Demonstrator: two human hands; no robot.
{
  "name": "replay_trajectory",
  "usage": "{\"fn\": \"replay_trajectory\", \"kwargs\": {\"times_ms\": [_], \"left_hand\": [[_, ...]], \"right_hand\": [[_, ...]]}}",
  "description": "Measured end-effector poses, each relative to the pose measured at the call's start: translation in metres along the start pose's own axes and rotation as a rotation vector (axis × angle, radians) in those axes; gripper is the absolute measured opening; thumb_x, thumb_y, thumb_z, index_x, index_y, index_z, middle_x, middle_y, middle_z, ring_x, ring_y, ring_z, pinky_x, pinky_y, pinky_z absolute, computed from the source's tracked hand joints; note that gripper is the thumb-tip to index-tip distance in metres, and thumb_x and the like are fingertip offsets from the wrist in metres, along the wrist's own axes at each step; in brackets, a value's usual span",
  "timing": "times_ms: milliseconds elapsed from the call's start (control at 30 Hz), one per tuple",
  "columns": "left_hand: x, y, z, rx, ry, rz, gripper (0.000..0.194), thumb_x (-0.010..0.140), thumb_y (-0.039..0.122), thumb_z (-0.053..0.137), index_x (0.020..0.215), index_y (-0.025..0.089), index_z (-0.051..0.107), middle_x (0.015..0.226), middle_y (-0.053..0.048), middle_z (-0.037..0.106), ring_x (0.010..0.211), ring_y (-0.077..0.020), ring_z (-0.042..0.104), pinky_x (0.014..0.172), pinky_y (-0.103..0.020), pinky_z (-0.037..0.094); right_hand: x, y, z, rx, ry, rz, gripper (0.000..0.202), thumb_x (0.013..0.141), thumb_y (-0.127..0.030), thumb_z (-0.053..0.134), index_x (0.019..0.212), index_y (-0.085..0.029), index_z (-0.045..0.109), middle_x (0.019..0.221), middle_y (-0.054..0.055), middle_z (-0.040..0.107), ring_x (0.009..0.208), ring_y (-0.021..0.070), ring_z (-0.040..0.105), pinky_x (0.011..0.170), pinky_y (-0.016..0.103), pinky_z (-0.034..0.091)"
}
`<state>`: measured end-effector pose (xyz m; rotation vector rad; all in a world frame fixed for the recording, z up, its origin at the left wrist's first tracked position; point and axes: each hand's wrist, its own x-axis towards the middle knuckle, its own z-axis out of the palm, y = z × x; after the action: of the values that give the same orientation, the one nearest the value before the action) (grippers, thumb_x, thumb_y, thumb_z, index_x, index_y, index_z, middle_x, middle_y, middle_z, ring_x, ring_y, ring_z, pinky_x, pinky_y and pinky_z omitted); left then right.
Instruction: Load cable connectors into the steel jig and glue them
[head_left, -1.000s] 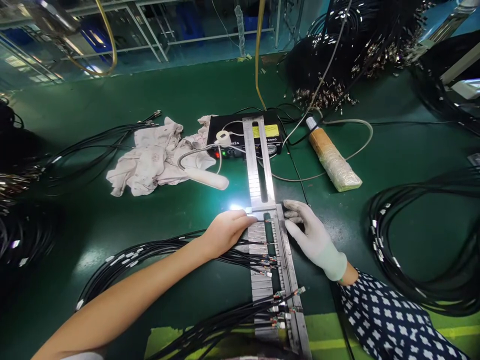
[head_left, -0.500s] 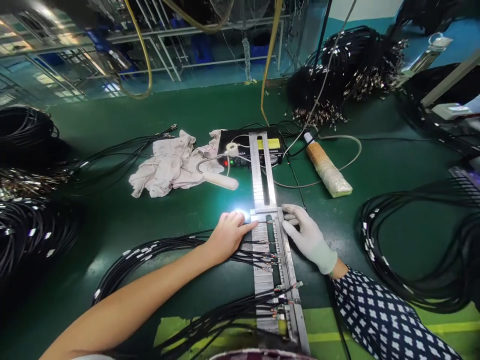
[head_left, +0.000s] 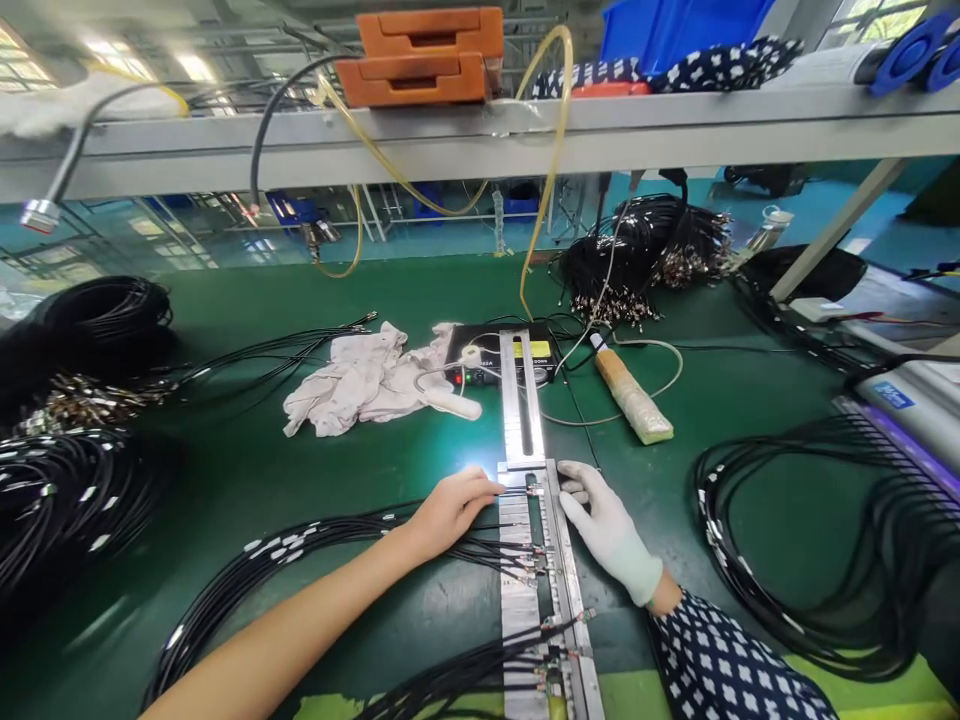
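Observation:
A long metal fixture [head_left: 517,630] with a slotted bar lies lengthwise in front of me. Black cables [head_left: 472,550] with small metal connectors lie across it, their ends over its slot. My bare left hand [head_left: 454,505] is at the fixture's left edge, thumb and forefinger pinched on a black cable whose end points at the slot. On the other side, my right hand [head_left: 611,525], in a white glove, rests by the metal rail [head_left: 566,560]. Its thumb and forefinger are apart and curved, fingertips at the rail's edge, with nothing visible between them.
Behind the fixture stand a black control box [head_left: 480,345] and a small bright lamp [head_left: 454,404]. A crumpled cloth [head_left: 352,380] lies left of it, a wrapped wooden-handled tool [head_left: 630,395] right. Cable coils [head_left: 712,520] flank both sides. A shelf [head_left: 450,150] spans above.
My view has tilted up, bringing the shelf into sight. My left forefinger, stretched over the fixture before, has drawn back to its left edge and pinches a cable. The right hand stays by the rail.

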<state>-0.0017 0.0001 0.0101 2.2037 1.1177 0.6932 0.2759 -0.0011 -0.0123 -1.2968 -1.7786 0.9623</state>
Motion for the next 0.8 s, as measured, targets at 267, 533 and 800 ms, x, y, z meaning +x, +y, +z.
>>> {"fn": "replay_trajectory", "kwargs": {"times_ms": [267,533,800], "left_hand": [[0.0077,-0.0084,0.0069,0.153,-0.050,0.037,0.036,0.102,0.027,0.037,0.115,0.020,0.069,0.093,-0.007,0.062,0.085,-0.0168,0.061,0.077,-0.027,0.049],[0.0095,-0.0053,0.0028,0.097,-0.091,0.028,0.036,0.102,0.026,0.035,0.116,0.021,0.068,0.097,-0.007,0.063,0.087,-0.0167,0.061,0.080,-0.027,0.050],[0.0055,-0.0047,0.0097,0.269,-0.056,0.102,0.037,0.102,0.023,0.034,0.115,0.021,0.069,0.094,-0.007,0.059,0.083,-0.0169,0.055,0.075,-0.029,0.046]], "right_hand": [[0.0019,0.0024,-0.0003,-0.010,-0.017,0.005,0.034,0.096,-0.035,0.050,0.128,-0.026,0.053,0.131,0.008,0.055,0.099,0.0184,0.063,0.091,0.039,0.056],[0.0027,-0.0004,0.0008,-0.021,-0.022,-0.010,0.033,0.095,-0.034,0.050,0.127,-0.025,0.055,0.129,0.008,0.058,0.098,0.0184,0.065,0.089,0.037,0.057],[-0.0046,0.0009,-0.0018,-0.261,-0.063,-0.216,0.037,0.098,-0.021,0.039,0.126,-0.028,0.062,0.143,0.008,0.051,0.126,0.0240,0.055,0.108,0.047,0.047]]}}
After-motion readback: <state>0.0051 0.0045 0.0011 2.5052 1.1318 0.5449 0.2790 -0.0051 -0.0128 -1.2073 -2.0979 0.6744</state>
